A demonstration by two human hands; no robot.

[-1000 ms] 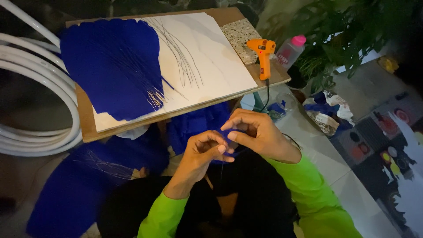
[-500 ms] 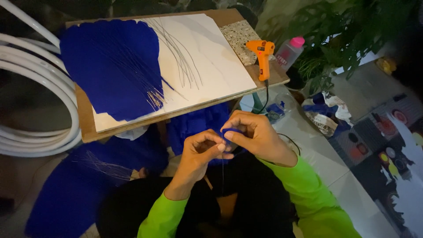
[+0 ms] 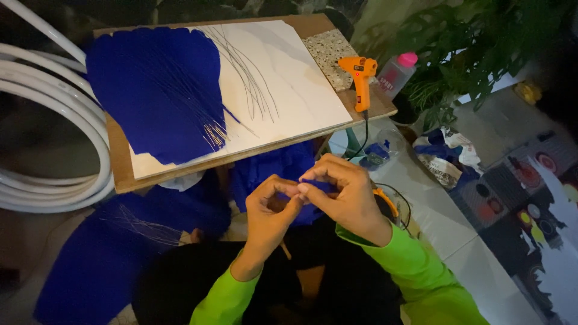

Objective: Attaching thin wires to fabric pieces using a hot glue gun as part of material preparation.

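Both hands meet in front of the lap: the left hand (image 3: 271,207) and right hand (image 3: 343,195) have their fingertips pressed together, pinching one small blue piece (image 3: 313,191) between them, too tiny and dim to make out in detail. Right behind the pinch sits a loose heap of blue material (image 3: 271,165), and just past that a board (image 3: 120,171) carrying one big blue fan-shaped sheet (image 3: 156,90) with thin wires (image 3: 247,78) spread over a white sheet (image 3: 289,90). Up and to the right of the hands there's one orange glue gun (image 3: 360,78) on the board's corner, next to one clear bottle (image 3: 394,73) with a pink cap; can't tell what's inside. Left of the grip, coiled white tubing (image 3: 54,132).
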